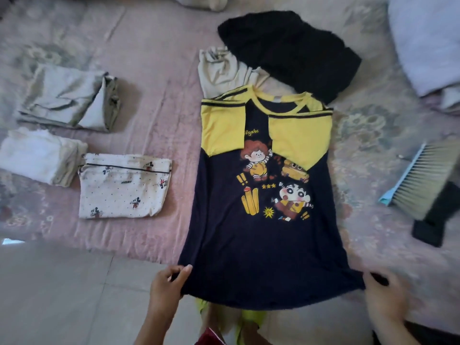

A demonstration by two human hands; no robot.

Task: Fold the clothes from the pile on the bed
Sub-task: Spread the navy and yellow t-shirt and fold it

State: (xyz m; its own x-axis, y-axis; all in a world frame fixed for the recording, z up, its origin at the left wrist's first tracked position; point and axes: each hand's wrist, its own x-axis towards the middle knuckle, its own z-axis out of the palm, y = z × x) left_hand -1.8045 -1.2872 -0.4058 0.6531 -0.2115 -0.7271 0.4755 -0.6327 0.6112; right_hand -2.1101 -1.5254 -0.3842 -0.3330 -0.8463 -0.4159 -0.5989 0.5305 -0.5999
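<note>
- The left hand (169,282) pinches the near left corner of the dark shirt (261,245), and the right hand (383,295) pinches the near right corner. Both grips are small, so a corner could slip out when they lift it.
- The shirt lies flat, picture side up, on the bed (154,125), with its bottom edge hanging over the side. A hard pull could drag it off.
- The yellow sleeves (224,128) are already folded in. A quick flip could open them again.
- The brush (423,180) lies near on the right. The shirt could catch on it.
- Up top, the shirt touches the beige cloth (219,70) and the black clothes (291,53). Folding upward could bunch them together.
- The folded clothes (124,188) on the left lie well apart, so they look safe.
</note>
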